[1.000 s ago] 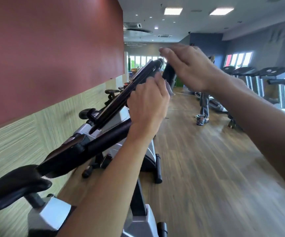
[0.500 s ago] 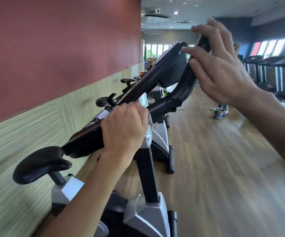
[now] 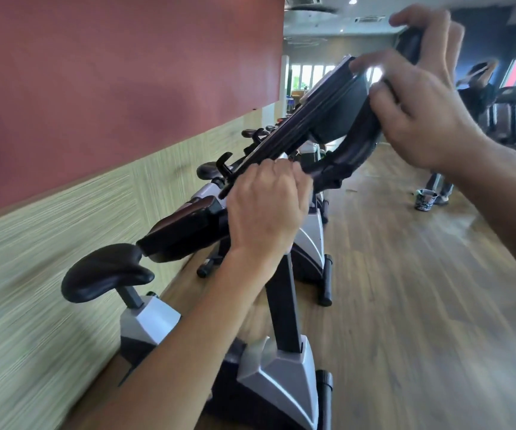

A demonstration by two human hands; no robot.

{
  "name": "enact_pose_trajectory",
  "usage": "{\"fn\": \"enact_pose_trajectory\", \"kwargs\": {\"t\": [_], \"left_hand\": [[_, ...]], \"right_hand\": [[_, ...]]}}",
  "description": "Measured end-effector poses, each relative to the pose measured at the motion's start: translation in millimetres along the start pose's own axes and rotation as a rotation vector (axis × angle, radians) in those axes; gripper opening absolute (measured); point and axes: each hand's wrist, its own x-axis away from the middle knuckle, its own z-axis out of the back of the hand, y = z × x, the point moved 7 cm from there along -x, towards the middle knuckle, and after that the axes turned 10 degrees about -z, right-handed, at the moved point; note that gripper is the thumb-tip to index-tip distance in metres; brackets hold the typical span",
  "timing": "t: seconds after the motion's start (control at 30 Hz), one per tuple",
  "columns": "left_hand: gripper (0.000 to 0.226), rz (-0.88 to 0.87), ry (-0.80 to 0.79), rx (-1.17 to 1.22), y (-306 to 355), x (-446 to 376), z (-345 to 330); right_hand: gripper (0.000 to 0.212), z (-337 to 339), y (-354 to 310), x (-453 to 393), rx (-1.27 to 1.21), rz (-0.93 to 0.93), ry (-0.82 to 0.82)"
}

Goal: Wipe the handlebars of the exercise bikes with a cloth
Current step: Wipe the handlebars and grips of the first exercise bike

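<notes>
Exercise bike (image 3: 281, 361), lower centre of frame, first of a row along the wall.

Left hand (image 3: 266, 212), centre: fingers curled round the near handlebar (image 3: 188, 231).

Right hand (image 3: 417, 100), upper right: fingers curled over the far handlebar (image 3: 352, 150), just behind the console (image 3: 337, 97).

Cloth: not discernible in either hand; possibly bunched under a palm.

Advised technique: grip snug, travel the full bar from stem to tip, rotate wrist to reach the underside, steady the frame with the other hand.

Saddle (image 3: 107, 271), lower left.

Brands, labels, writing: none legible; motion blur throughout.
</notes>
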Motion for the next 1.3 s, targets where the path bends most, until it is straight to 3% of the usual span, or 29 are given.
{"fn": "enact_pose_trajectory", "kwargs": {"t": [0.13, 0.2, 0.3, 0.47, 0.6, 0.7, 0.87, 1.03, 1.13, 1.3], "left_hand": [[0.04, -0.055, -0.048, -0.107, -30, 33, 12], [0.043, 0.038, -0.009, -0.094, -26, 26, 13], [0.043, 0.15, 0.062, -0.007, 7, -10, 1], [0.044, 0.215, 0.099, 0.101, 62, -73, -9], [0.045, 0.015, 0.059, 0.112, 43, -44, -8], [0.042, -0.01, 0.022, 0.092, 16, -17, -5], [0.046, 0.168, -0.024, 0.131, 21, -29, -3], [0.047, 0.39, -0.013, 0.403, 71, -115, -18], [0.049, 0.255, -0.004, 0.393, 76, -137, -17], [0.049, 0.037, -0.049, 0.226, 58, -69, -12]], "right_hand": [[0.035, 1, 1, -1, -0.069, -0.017, 0.018], [0.04, 2, 3, -2, -0.093, -0.007, -0.015], [0.045, 2, 6, -4, -0.119, 0.003, -0.086], [0.042, 10, 13, -8, -0.204, 0.002, -0.054], [0.044, 11, 21, -8, -0.239, -0.008, -0.071], [0.054, 4, 27, -8, -0.299, -0.116, -0.183], [0.053, 13, 35, -8, -0.398, -0.234, -0.287], [0.06, 22, 40, -11, -0.527, -0.306, -0.309], [0.055, 22, 40, -5, -0.497, -0.315, -0.3], [0.054, 23, 34, -4, -0.468, -0.288, -0.242]]}}
